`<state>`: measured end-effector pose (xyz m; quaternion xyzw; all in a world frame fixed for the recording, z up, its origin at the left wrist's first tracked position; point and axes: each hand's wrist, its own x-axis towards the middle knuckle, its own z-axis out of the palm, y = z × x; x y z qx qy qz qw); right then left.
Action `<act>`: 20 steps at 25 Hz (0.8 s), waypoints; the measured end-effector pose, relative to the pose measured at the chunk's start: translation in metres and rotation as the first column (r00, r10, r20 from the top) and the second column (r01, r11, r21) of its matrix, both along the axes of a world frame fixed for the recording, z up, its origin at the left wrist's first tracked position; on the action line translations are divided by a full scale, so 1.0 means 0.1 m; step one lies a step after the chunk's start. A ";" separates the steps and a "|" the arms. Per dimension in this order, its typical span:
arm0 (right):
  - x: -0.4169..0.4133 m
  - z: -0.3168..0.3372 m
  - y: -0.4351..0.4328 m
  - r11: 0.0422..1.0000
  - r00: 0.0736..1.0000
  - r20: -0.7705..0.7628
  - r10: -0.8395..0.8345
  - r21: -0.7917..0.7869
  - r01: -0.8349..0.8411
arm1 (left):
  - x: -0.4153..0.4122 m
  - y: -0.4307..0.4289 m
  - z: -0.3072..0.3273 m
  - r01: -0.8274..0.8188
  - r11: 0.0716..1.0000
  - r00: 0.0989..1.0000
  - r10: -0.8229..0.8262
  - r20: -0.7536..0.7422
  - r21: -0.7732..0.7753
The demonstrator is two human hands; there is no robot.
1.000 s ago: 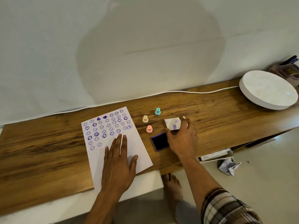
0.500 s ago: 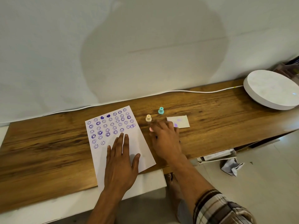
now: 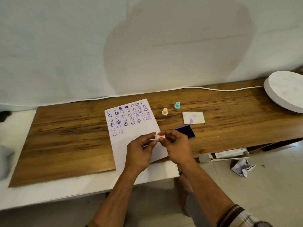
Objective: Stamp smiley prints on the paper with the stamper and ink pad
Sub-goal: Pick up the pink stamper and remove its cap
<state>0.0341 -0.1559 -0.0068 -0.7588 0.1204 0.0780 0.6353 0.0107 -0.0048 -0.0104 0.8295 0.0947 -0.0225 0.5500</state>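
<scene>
The pink stamper (image 3: 159,137) was held above the lower right part of the paper (image 3: 131,123), pinched between the fingertips of the left hand (image 3: 141,149) and the right hand (image 3: 177,145), which met around it; it lay sideways between them, and whether a cap was on it could not be told. The sheet lay on the wooden board (image 3: 65,136), its upper half filled with rows of purple smiley prints (image 3: 127,117), the lower half blank. The open ink pad (image 3: 186,131) sat just beside the right hand, near the paper's right edge, with its stained lid (image 3: 193,117) a little farther back. A cream stamper (image 3: 165,111) and a teal stamper (image 3: 177,105) stood upright beyond. The step in hand looked like readying the stamper for inking. To do it well, the person should probably turn its face down, settle one hand's grip on the handle, free the other hand to steady the sheet, press squarely on the pad, then place the print in the unfinished row without rocking or sliding.
</scene>
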 end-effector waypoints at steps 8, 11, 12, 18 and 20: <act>-0.20 -0.04 0.09 0.979 0.997 -0.077 -0.030 0.198 0.045 | -0.07 0.22 0.03 0.002 0.972 0.990 -0.035 -0.137 -0.236; -0.14 -0.04 0.10 0.995 0.998 -0.014 0.064 0.074 -0.063 | -0.02 0.28 0.02 -0.018 0.956 0.987 -0.031 -0.161 -0.293; -0.12 -0.04 0.10 0.994 0.994 0.010 0.110 -0.012 -0.110 | -0.01 0.30 0.01 -0.016 0.951 0.985 -0.038 -0.168 -0.310; -0.10 0.05 0.08 0.961 0.953 0.216 0.213 -0.225 -0.164 | 0.05 0.31 -0.08 -0.107 0.861 0.977 -0.003 -0.215 -0.497; -0.03 0.10 -0.05 0.955 0.945 0.293 0.147 -0.290 -0.059 | 0.09 0.34 -0.13 -0.169 0.831 0.973 0.056 -0.224 -0.530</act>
